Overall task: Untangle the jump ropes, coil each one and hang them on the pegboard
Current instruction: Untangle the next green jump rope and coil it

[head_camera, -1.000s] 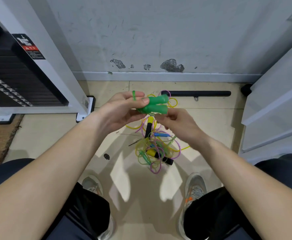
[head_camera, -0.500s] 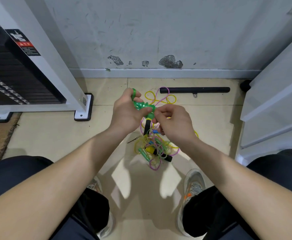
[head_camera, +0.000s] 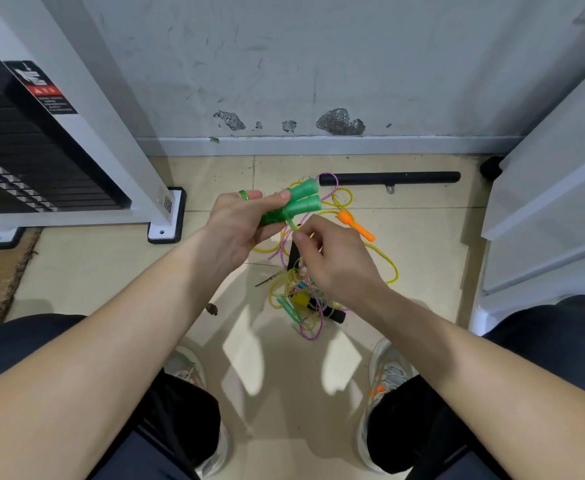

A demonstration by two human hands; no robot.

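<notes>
Two hands in view, both over the floor (head_camera: 422, 306), both busy with the same green jump rope.

Left hand (head_camera: 246, 223): fingers curled round two green handles (head_camera: 301, 200), held side by side, wide ends pointing up and right toward the wall. One loop of green cord (head_camera: 243, 195) sits over its index finger.

Right hand (head_camera: 336, 258): just right of and below the left, thumb and fingertips pinching the green cord where it leaves the handles, other fingers curled in. The hands are near but not touching.

Directly beneath the hands, between two grey shoes (head_camera: 391, 372), lies one tangled pile of ropes (head_camera: 304, 299): yellow, purple and green cords knotted together, too mixed to count the ropes. Countable in it:
- one yellow handle (head_camera: 299, 300)
- one small green handle (head_camera: 289, 310)
- one black handle (head_camera: 336, 315)

One orange handle (head_camera: 355, 225) lies apart, just right of the right hand, on a yellow cord (head_camera: 388, 268) looping outward.

Behind the pile, along the wall, lies one black bar (head_camera: 388, 177). One weight-stack machine (head_camera: 24, 150) is on the left.
</notes>
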